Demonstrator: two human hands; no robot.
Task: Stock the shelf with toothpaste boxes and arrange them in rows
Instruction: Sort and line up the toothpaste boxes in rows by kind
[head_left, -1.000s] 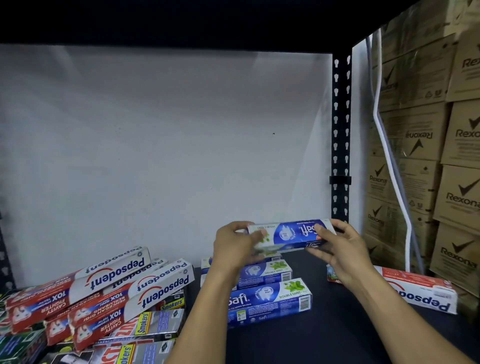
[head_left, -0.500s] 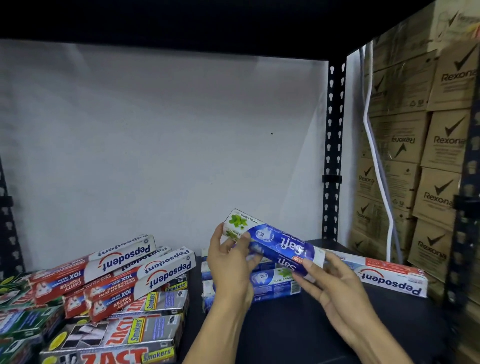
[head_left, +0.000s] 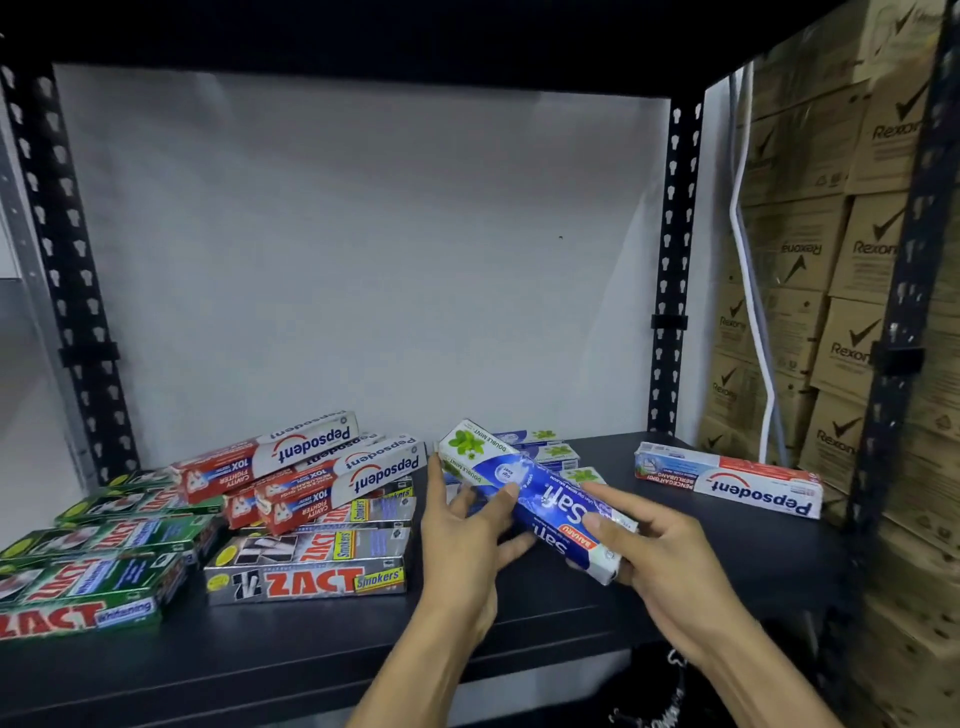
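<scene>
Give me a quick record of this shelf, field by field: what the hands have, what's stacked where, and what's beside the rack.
Held item: blue and white Safi toothpaste box, tilted above the shelf
Left hand: holds the box's far half
Right hand: grips its near end
Surface: black metal shelf
Left side: green Zact Whitening boxes, grey Zact Smokers boxes, red and white Pepsodent boxes piled loosely on top
Middle back: more Safi boxes, lying flat
Right side: lone Pepsodent box
Beside rack: brown Rexona cartons, stacked
</scene>
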